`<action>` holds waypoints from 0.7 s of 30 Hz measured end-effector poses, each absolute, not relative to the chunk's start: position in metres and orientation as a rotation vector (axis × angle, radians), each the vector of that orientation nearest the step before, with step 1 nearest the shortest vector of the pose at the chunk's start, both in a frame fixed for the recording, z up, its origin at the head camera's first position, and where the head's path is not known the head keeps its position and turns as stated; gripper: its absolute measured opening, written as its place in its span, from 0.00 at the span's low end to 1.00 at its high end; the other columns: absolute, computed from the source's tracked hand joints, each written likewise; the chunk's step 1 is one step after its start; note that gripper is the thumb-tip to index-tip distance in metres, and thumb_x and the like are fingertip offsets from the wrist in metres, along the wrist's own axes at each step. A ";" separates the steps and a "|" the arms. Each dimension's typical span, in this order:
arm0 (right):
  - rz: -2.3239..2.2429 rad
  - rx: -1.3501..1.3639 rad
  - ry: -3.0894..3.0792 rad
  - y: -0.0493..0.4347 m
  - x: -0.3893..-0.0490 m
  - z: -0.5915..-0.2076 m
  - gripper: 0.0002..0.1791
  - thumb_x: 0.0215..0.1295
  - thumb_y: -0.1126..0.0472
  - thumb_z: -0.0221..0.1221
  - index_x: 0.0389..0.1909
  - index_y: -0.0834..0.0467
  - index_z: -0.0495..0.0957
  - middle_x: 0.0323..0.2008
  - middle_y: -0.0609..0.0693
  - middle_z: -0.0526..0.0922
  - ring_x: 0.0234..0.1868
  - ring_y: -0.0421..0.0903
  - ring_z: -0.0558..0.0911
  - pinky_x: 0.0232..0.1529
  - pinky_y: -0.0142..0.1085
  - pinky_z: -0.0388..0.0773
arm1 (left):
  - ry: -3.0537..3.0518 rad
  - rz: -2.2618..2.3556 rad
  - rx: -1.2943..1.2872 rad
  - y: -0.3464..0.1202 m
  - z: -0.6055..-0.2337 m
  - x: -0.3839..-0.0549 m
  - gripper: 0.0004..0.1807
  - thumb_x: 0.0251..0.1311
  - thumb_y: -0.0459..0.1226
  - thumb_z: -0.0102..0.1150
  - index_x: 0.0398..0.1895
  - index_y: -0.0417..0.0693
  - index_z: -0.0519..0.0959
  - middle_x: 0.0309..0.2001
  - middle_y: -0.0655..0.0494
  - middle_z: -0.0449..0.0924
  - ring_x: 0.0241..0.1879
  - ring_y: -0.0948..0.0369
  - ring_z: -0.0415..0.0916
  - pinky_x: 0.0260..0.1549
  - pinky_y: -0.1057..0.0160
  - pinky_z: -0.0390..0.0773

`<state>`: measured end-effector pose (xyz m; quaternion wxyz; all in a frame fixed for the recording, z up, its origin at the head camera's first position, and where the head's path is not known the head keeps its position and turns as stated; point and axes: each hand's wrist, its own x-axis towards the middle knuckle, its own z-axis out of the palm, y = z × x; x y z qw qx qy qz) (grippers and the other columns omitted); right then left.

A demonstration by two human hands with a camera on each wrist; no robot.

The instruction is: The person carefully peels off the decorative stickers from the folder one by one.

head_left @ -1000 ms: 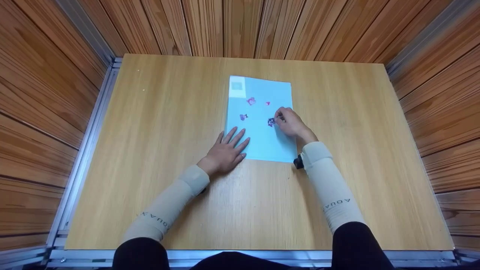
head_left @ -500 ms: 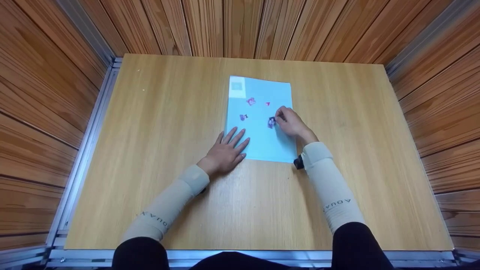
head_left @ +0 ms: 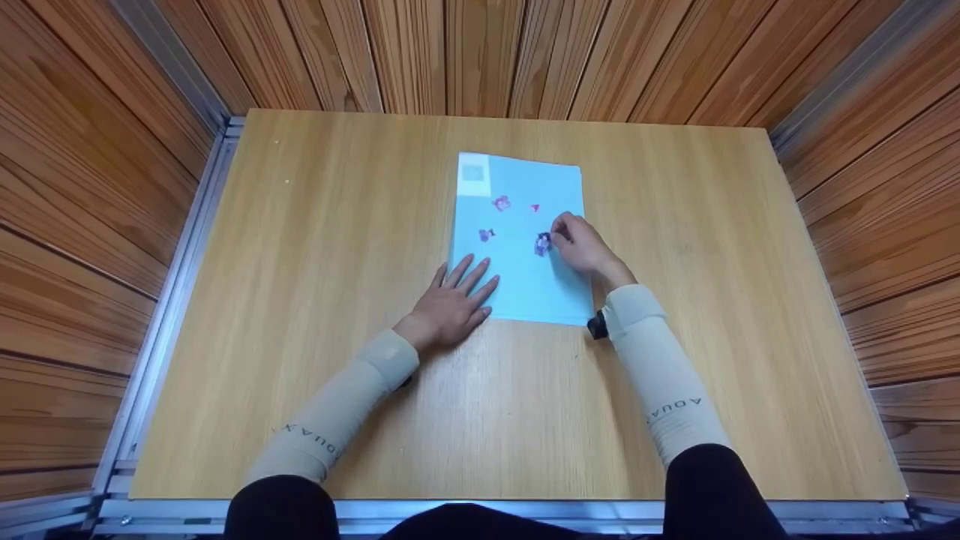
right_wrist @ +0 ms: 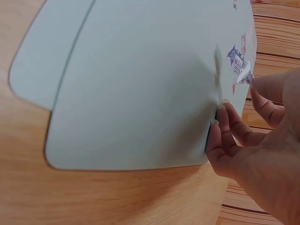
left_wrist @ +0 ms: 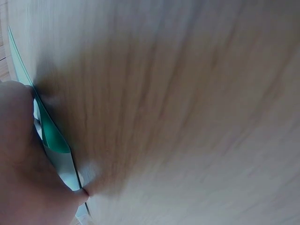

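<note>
A light blue folder (head_left: 532,289) lies on the wooden table, with a white label (head_left: 474,174) at its upper left. My left hand (head_left: 447,309) rests with spread fingers on the folder's lower left corner. My right hand (head_left: 582,244) pinches the edge of a purple sticker (head_left: 541,244) between thumb and index finger, low over the folder's right half. In the right wrist view this sticker (right_wrist: 240,66) meets the thumb tip, while the other fingers of the hand (right_wrist: 267,145) curl down at the cover. The left wrist view shows the folder's pages (left_wrist: 52,136) slightly parted beside the hand.
Two pink stickers, one flower-like (head_left: 502,203) and one small heart (head_left: 535,208), lie on the upper folder. A purple bow-like sticker (head_left: 487,235) is at its left. Wood-plank walls (head_left: 480,56) and a metal frame (head_left: 161,300) surround the table (head_left: 337,225).
The purple sticker has turned slightly in my right fingers and shows more of its face. My right hand has barely shifted; the left hand stays in place.
</note>
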<state>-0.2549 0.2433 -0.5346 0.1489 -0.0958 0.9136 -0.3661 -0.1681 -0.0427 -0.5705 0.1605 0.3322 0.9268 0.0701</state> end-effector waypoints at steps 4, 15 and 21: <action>-1.088 -0.254 2.622 0.243 -0.255 -0.536 0.13 0.82 0.61 0.44 0.55 0.65 0.69 0.49 0.60 0.72 0.48 0.54 0.72 0.49 0.44 0.71 | 2.652 0.193 0.942 -0.042 -0.569 -0.168 0.35 0.80 0.57 0.26 0.84 0.61 0.39 0.84 0.55 0.25 0.81 0.49 0.19 0.76 0.38 0.30; -1.143 -0.141 2.567 0.258 -0.249 -0.525 0.15 0.82 0.56 0.46 0.58 0.63 0.66 0.57 0.60 0.71 0.58 0.56 0.73 0.57 0.48 0.72 | 2.678 0.208 0.957 -0.041 -0.564 -0.165 0.34 0.81 0.55 0.30 0.84 0.59 0.44 0.84 0.53 0.31 0.82 0.48 0.24 0.76 0.37 0.34; -1.155 -0.138 2.563 0.275 -0.248 -0.513 0.16 0.80 0.55 0.51 0.57 0.62 0.66 0.57 0.59 0.70 0.57 0.56 0.74 0.55 0.47 0.74 | 2.682 0.214 0.941 -0.042 -0.563 -0.164 0.35 0.81 0.56 0.30 0.84 0.59 0.43 0.84 0.52 0.31 0.82 0.47 0.25 0.76 0.37 0.35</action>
